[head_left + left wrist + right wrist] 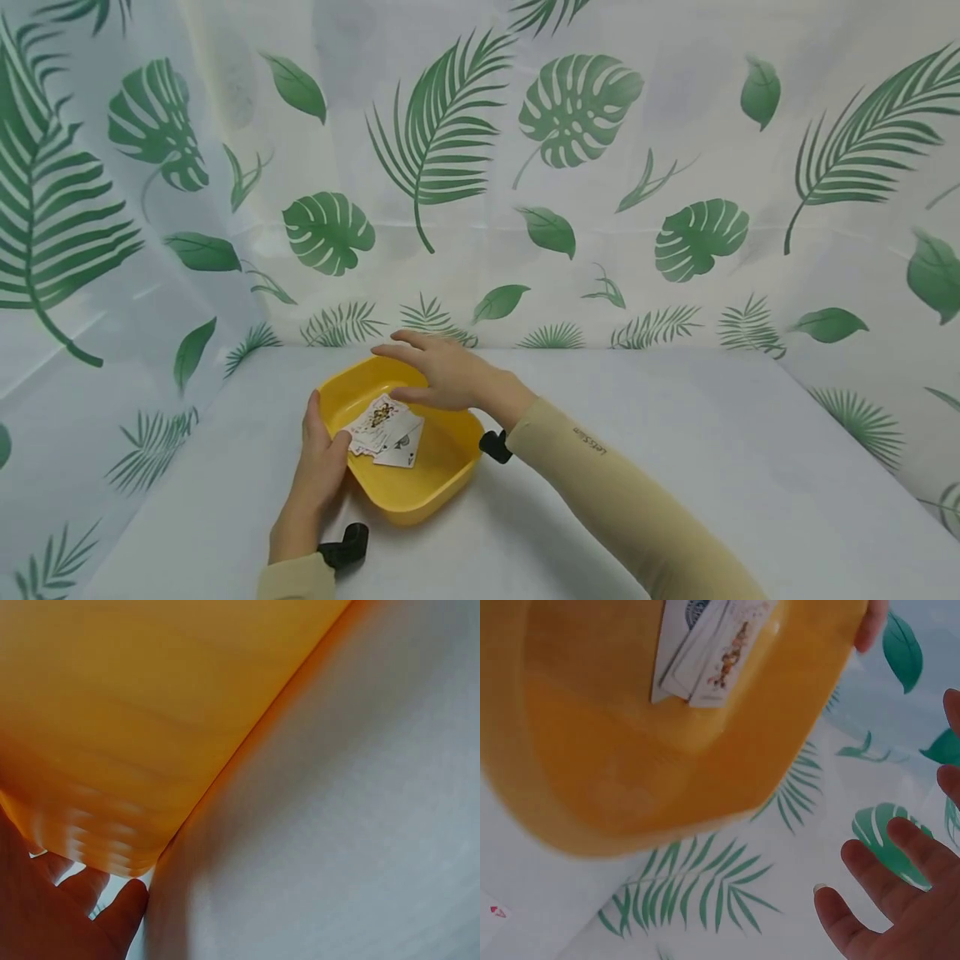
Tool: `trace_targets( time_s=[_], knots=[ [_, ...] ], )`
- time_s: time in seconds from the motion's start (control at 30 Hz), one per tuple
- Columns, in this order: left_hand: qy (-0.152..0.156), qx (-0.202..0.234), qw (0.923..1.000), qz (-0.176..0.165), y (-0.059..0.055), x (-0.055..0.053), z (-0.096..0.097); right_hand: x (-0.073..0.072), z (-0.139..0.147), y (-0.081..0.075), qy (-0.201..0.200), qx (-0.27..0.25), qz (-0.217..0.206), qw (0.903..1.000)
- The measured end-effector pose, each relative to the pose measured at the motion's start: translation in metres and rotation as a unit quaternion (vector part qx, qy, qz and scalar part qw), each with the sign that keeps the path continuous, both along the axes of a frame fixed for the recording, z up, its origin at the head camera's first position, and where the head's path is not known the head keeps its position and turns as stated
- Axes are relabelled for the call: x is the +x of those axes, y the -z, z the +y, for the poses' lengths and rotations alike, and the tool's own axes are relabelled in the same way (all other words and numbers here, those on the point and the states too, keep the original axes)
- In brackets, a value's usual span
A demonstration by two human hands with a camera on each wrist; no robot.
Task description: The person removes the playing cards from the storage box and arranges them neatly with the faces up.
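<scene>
We had our left hand clamped on the left wall of a yellow, rounded-square, plastic-looking bowl, thumb over the rim and fingers outside, seemingly to steady it; a loose pile of white printed playing cards lay inside, fanned towards that thumb, a joker uppermost, its faces turned up to us; our right hand hung over the far side of the bowl, fingers spread and grasping nothing, well apart from the left; we could not tell whether it touched the rim.

Beneath spread a smooth white tabletop, shaded under our right forearm; around it hung pale sheeting with green leaf prints; a red-marked white card showed at the right wrist view's edge.
</scene>
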State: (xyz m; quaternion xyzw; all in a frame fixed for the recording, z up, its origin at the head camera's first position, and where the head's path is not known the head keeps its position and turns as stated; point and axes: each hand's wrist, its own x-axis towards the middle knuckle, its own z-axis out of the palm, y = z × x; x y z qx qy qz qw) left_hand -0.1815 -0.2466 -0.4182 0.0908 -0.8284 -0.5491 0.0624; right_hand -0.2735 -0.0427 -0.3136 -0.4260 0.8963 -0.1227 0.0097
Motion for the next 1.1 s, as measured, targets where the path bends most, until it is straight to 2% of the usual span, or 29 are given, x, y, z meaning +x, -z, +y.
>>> trace_targets(
  time_s=[0.23,0.5,0.67,1.1],
  knots=[
    [-0.002,-0.003,1.0000,-0.005,0.001,-0.001,0.000,-0.002,-0.022,0.008,-0.005,0.025,-0.013,0.9996],
    [-0.004,-0.004,0.9999,-0.010,0.002,-0.002,0.000,-0.004,-0.043,0.015,-0.017,0.069,-0.006,0.9975],
    [-0.001,-0.011,0.9999,-0.002,0.001,-0.005,-0.001,-0.007,-0.052,0.021,-0.017,0.084,-0.004,0.9963],
    [0.000,-0.021,0.9998,0.002,0.002,-0.002,-0.002,-0.010,-0.068,0.056,0.002,0.160,-0.048,0.9860]
  ],
)
